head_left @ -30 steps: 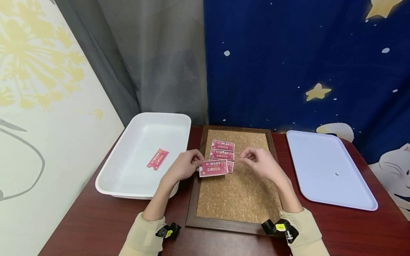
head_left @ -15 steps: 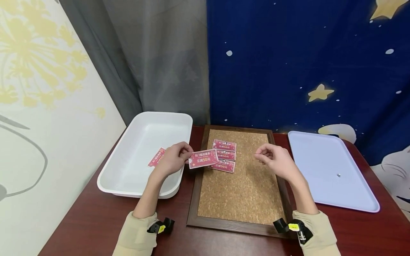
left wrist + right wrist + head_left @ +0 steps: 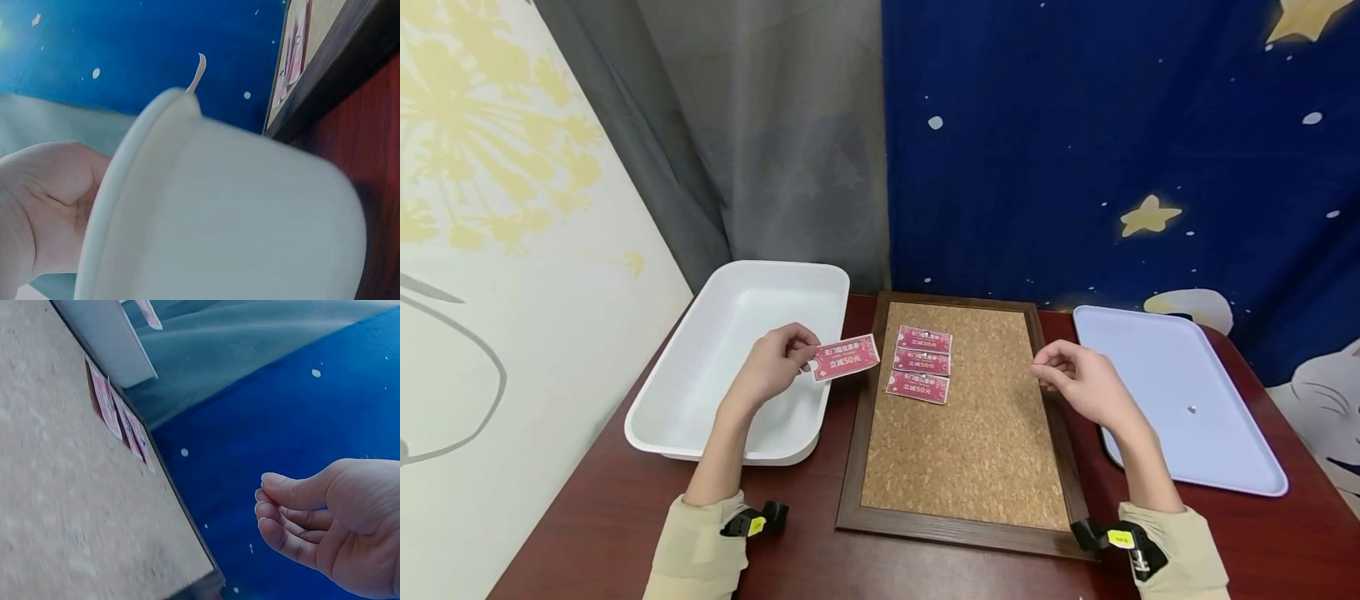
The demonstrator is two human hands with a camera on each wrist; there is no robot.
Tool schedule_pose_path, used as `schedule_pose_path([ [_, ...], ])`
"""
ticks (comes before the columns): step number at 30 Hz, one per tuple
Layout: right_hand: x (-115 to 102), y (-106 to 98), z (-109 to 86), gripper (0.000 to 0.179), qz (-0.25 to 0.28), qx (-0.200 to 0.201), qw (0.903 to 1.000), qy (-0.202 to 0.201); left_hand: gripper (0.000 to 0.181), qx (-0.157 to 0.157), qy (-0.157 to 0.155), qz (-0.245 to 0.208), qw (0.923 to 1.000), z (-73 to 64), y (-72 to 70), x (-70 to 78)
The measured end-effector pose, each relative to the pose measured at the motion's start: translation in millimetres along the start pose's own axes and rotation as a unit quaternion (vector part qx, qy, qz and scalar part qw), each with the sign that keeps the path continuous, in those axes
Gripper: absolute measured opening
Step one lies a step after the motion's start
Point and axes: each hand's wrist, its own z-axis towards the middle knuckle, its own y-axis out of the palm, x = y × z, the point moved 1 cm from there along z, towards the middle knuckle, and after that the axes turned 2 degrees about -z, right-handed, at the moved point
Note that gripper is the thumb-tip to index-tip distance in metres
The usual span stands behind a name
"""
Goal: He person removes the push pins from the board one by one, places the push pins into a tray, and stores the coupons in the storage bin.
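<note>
My left hand (image 3: pixel 777 364) pinches the edge of a red paper coupon (image 3: pixel 845 357), held up over the right rim of the white tub (image 3: pixel 677 367). The tub's wall hides this hand's fingertips in the left wrist view. Three more red coupons (image 3: pixel 917 387) are fixed one below another on the framed cork board (image 3: pixel 962 467), each with a small pin at its top. Above the board's right edge, my right hand (image 3: pixel 1084 379) has its thumb and fingertips drawn together. I cannot tell whether anything tiny is between those fingertips (image 3: pixel 269 481).
A pale lilac tray (image 3: pixel 1210 442) lies right of the board, with one small pin (image 3: pixel 1192 409) on it. The dark red table (image 3: pixel 805 558) is under everything. Grey curtain (image 3: pixel 805 167) and blue curtain (image 3: pixel 1015 167) hang behind.
My left hand has carried the coupon left from over the cork board to the tub's rim, uncovering the lowest pinned coupon. My right hand has moved right, toward the lilac tray.
</note>
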Motion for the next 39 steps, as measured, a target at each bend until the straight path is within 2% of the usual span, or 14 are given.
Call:
schedule_pose_path([
  [10, 28, -19, -17.7, 0.015, -0.026, 0.028, 0.9992, 0.008, 0.016, 0.027, -0.032, 0.011, 0.9991, -1.3, -23.2, -16.3],
  [25, 71, -51, -42.1, 0.015, -0.074, 0.081, 0.9932, 0.038, 0.017, 0.052, -0.056, 0.018, 0.9969, -1.2, -35.2, -41.9],
  [33, 103, -68, -52.1, 0.018, -0.084, 0.096, 0.9886, 0.080, 0.019, 0.061, -0.073, 0.020, 0.9952, -0.5, -42.4, -55.7],
  [39, 126, -76, -63.9, 0.025, -0.108, 0.101, 0.9787, 0.142, 0.019, 0.068, -0.090, 0.026, 0.9933, -1.1, -46.2, -64.0],
])
